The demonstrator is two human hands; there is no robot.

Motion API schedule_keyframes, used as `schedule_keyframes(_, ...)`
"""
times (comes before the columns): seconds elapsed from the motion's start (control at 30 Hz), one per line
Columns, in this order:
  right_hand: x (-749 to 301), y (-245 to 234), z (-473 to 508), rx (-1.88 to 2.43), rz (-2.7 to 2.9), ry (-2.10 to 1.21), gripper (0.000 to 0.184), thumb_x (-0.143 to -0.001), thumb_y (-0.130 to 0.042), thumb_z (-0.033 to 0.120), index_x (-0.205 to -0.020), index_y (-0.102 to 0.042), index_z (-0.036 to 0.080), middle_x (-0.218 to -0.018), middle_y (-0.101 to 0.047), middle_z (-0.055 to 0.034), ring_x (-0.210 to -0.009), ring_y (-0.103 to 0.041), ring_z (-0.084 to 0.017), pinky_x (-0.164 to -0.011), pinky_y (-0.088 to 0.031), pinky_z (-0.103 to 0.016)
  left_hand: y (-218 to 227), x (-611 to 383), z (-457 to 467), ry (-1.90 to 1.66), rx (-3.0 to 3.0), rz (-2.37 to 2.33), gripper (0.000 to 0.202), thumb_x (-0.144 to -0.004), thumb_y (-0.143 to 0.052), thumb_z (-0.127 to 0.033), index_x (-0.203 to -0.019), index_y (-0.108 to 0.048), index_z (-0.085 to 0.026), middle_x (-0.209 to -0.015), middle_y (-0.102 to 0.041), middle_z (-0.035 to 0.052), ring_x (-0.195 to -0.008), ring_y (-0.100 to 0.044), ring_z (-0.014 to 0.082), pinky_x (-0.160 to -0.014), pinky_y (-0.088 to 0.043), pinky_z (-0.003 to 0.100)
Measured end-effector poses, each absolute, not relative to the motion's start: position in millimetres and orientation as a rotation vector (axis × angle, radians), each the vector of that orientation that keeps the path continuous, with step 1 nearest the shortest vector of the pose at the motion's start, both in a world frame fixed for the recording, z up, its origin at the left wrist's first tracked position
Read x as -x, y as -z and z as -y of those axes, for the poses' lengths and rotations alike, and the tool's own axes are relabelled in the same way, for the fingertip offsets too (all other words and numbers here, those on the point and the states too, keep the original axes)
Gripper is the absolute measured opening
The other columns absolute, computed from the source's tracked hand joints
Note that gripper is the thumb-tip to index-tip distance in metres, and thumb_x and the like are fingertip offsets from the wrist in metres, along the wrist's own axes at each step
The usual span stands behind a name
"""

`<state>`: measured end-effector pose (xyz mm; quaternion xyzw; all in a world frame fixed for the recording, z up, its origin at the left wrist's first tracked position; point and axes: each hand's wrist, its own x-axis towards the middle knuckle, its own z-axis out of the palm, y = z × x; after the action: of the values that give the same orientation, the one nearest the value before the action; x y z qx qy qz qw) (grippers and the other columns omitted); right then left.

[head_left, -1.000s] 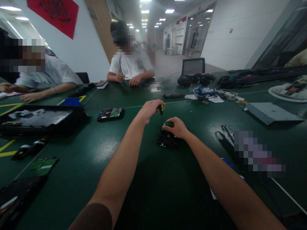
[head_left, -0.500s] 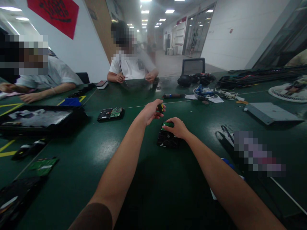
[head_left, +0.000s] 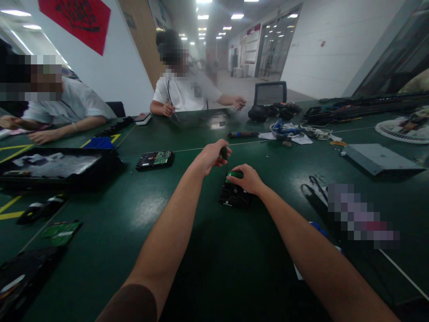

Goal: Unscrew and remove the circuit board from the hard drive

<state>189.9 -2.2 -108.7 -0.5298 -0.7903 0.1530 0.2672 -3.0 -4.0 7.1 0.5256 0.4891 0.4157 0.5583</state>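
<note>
A black hard drive (head_left: 232,196) with a green circuit board (head_left: 234,175) on top lies on the green table (head_left: 208,250) in front of me. My right hand (head_left: 247,179) rests on its far end, fingers curled over the board. My left hand (head_left: 212,155) is closed round the dark handle of a small screwdriver (head_left: 224,153), held just above and left of the drive; the shaft is hidden.
A second hard drive (head_left: 155,159) lies to the left. A black tray (head_left: 53,166) and a loose green board (head_left: 61,231) sit at the left. Two people sit across the table. Cables, a bowl (head_left: 284,129) and a grey panel (head_left: 378,158) are at the right.
My left hand has turned a little on the screwdriver handle and its yellow band no longer shows. The person opposite has stretched an arm out to the right. My right hand has stayed put.
</note>
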Motion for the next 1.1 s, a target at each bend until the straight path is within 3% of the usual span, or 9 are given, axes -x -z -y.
schedule_keyframes(0.33,-189.2,111.8,0.9,1.429,2.125,-0.398,0.046,-0.083,-0.073,0.062,-0.110,-0.073,0.024,-0.112,-0.070,-0.0075,-0.103,-0.064,-0.025,-0.090,-0.049,-0.040,-4.3,1.1,2.4,-0.978,-1.212,-1.068,0.031,-0.086,-0.064,-0.047,-0.090,-0.062,-0.017,-0.101,-0.074,0.0149,-0.059,-0.066,0.0168,-0.054,-0.045,0.030)
schedule_keyframes(0.57,-189.9,109.5,1.2,1.424,2.136,-0.423,0.046,-0.083,-0.072,0.063,-0.109,-0.075,0.026,-0.113,-0.070,-0.0077,-0.103,-0.065,-0.026,-0.087,-0.049,-0.038,-2.9,1.9,0.4,-1.044,-1.264,-1.090,0.030,-0.089,-0.061,-0.044,-0.092,-0.071,-0.015,-0.100,-0.071,0.0121,-0.057,-0.061,0.0106,-0.050,-0.037,0.025)
schedule_keyframes(0.73,-190.2,111.3,0.6,1.406,2.130,-0.397,0.046,-0.083,-0.072,0.063,-0.110,-0.074,0.026,-0.112,-0.071,-0.0070,-0.103,-0.065,-0.026,-0.090,-0.049,-0.040,-6.2,-0.5,4.7,-0.983,-1.181,-1.021,0.028,-0.089,-0.060,-0.044,-0.094,-0.065,-0.017,-0.105,-0.073,0.0132,-0.058,-0.064,0.0142,-0.051,-0.042,0.028)
schedule_keyframes(1.1,-190.1,112.2,0.0,1.406,2.126,-0.410,0.047,-0.083,-0.072,0.063,-0.111,-0.073,0.025,-0.112,-0.071,-0.0076,-0.103,-0.065,-0.026,-0.090,-0.050,-0.040,-5.9,0.1,3.9,-0.972,-1.201,-1.031,0.030,-0.088,-0.058,-0.043,-0.095,-0.068,-0.016,-0.100,-0.073,0.0127,-0.056,-0.063,0.0130,-0.048,-0.039,0.027)
